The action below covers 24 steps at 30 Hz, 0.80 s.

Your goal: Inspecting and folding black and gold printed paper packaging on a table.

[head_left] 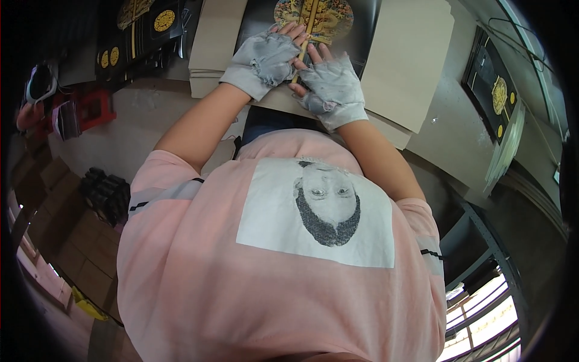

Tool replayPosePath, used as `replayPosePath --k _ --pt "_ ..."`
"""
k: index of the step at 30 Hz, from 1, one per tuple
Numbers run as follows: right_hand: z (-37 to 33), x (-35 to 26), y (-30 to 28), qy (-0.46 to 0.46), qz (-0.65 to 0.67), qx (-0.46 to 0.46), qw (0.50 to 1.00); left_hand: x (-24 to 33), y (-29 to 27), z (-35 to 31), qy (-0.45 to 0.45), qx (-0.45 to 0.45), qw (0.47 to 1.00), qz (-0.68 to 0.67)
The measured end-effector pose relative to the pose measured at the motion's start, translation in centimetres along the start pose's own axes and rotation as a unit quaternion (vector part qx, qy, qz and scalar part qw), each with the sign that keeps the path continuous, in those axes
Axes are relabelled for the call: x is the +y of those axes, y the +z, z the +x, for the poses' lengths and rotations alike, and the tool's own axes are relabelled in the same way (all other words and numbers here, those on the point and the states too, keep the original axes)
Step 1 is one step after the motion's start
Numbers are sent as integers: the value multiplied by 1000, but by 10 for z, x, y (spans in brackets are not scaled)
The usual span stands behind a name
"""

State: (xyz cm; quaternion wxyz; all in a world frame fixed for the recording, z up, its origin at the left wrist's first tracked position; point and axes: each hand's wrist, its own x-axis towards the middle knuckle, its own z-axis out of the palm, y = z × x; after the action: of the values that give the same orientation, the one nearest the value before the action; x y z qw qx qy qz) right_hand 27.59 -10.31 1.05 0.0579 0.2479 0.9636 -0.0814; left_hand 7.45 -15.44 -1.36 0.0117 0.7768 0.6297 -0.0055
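Both hands palm-down, angled inward over gold strip (310,19) on black roundel-printed sheet (365,27); right hand's (333,85) fingers spread, left hand's (264,60) grip can't tell.

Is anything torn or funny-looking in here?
Yes! The left glove and right glove look worn, with ragged, frayed edges where the fingers poke out bare. The picture on the shirt looks upside down, but probably only because we're seeing it from the wearer's head.
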Motion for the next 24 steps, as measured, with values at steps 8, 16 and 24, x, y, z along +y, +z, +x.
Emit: replayPosePath --k 8,16,24 --pt "-16 12 9 -56 48 21 997 0 8 1 -6 -5 1000 1" --pt "14 61 -3 -139 30 59 988 0 7 3 -13 -47 999 -24" --pt "103 147 -11 -153 -44 90 983 -1 2 7 -13 -84 996 -36"
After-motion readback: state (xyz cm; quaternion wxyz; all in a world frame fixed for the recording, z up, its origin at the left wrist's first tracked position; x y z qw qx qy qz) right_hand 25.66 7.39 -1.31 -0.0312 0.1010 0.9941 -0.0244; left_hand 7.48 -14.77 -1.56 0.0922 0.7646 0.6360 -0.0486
